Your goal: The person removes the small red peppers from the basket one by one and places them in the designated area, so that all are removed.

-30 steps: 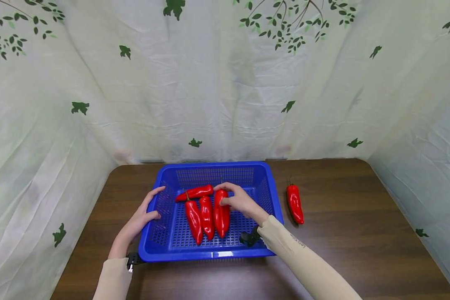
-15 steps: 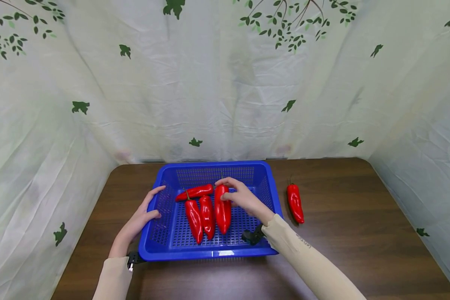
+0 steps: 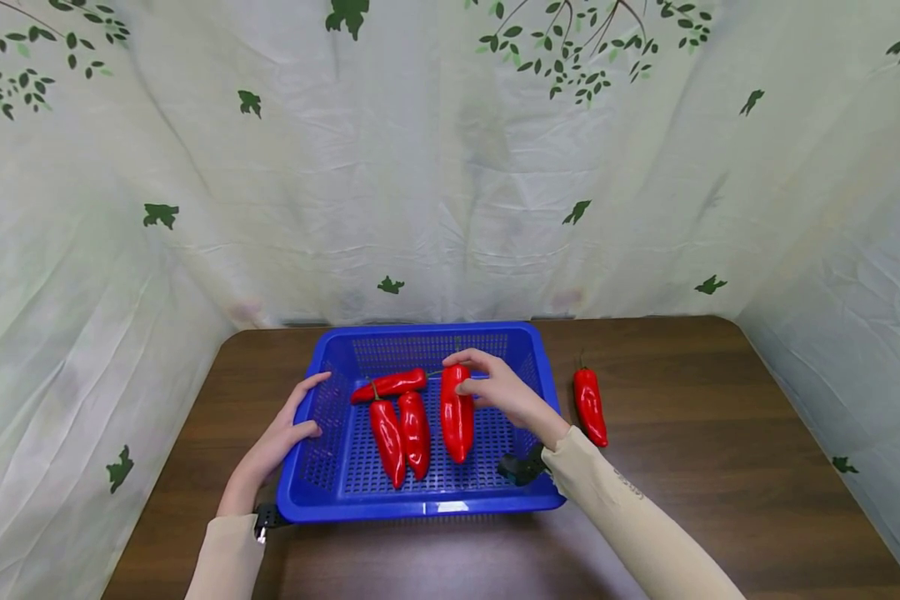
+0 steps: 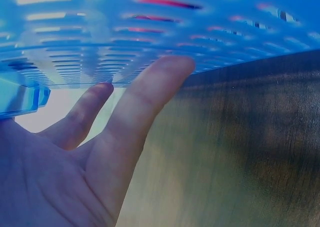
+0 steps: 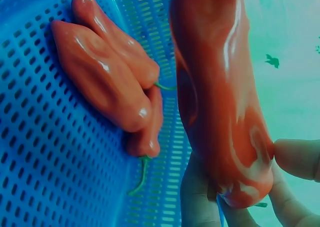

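My right hand [image 3: 501,387] pinches a glossy red pepper [image 3: 457,425] near its stem end, inside the blue basket [image 3: 435,512]. Close up in the right wrist view, thumb and fingers [image 5: 295,157] surround the stem end of this pepper [image 5: 215,77]. To its left in the basket lie two upright red peppers [image 3: 387,442] [image 3: 415,433] and one lying crosswise [image 3: 390,386]. My left hand [image 3: 277,442] grips the basket's left rim, its thumb and a finger over the edge. From below, other fingers [image 4: 135,112] touch the perforated wall [image 4: 220,42].
Outside the basket, on the right, another red pepper [image 3: 590,407] lies on the brown wooden table [image 3: 690,467]. A pale cloth [image 3: 435,183] with leaf prints hangs behind the table and at both sides.
My right hand has moved the held pepper up and to the right, away from the other peppers in the basket. My left hand and the basket have stayed put.
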Action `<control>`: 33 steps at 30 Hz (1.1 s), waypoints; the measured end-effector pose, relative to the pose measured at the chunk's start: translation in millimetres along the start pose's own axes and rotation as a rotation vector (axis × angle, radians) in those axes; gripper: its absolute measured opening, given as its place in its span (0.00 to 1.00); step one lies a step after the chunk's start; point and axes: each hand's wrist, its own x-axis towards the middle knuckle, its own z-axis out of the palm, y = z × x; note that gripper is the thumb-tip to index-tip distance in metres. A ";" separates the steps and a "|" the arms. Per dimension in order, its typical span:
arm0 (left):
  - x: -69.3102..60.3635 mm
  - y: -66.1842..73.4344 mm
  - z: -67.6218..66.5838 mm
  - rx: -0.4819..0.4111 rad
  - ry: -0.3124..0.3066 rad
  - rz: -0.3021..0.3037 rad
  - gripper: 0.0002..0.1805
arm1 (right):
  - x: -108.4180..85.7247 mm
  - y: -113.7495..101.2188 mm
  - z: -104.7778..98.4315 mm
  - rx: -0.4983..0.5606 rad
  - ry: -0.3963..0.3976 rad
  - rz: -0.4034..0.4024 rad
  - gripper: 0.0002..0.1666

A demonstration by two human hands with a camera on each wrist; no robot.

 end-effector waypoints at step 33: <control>0.0 -2.0 -0.1 0.000 0.001 -0.006 0.41 | -32.0 -1.8 -63.4 -0.044 0.140 -0.001 0.26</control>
